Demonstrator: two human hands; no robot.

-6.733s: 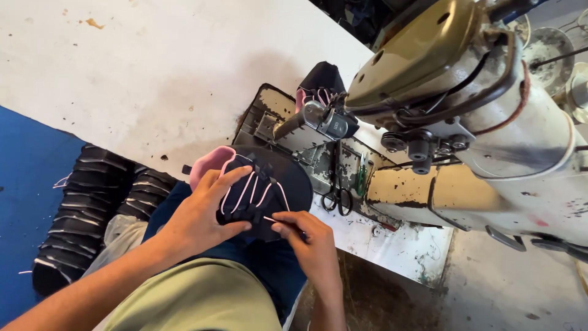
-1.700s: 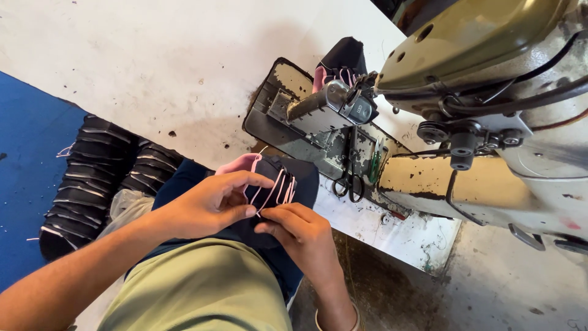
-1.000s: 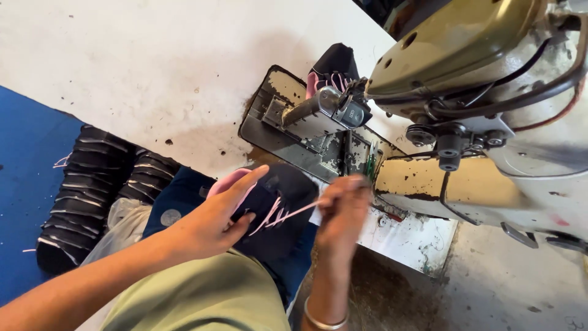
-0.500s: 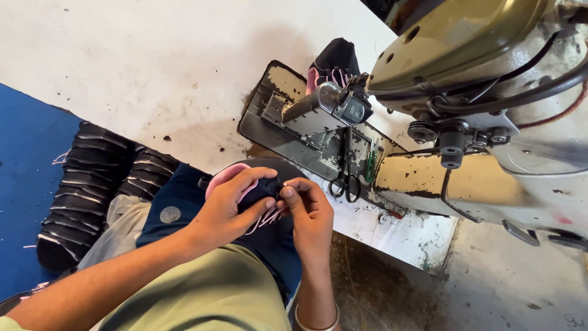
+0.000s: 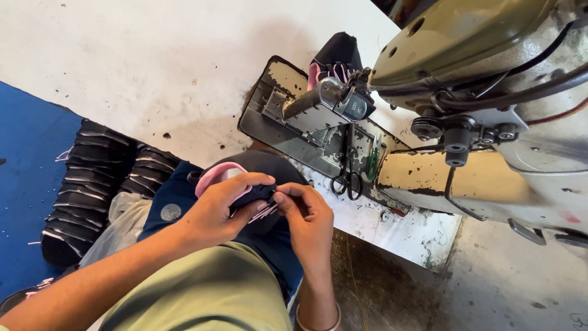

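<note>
Left hand (image 5: 223,208) and right hand (image 5: 306,214) both pinch the dark shoe upper (image 5: 260,193) at frame centre, fingers closed on it. Scissors (image 5: 348,182) lie on the counter (image 5: 392,227) just right; sewing machine (image 5: 478,92) upper right.

Dark shoe upper (image 5: 260,184) with pink lining is sitting over the lap, just below the table edge, bunched up and folded on itself. Pink lining is showing at its left rim. Pale pink threads (image 5: 264,213) are trailing out from its middle, lying across the dark fabric. Far side is curving up, dome-like.
</note>
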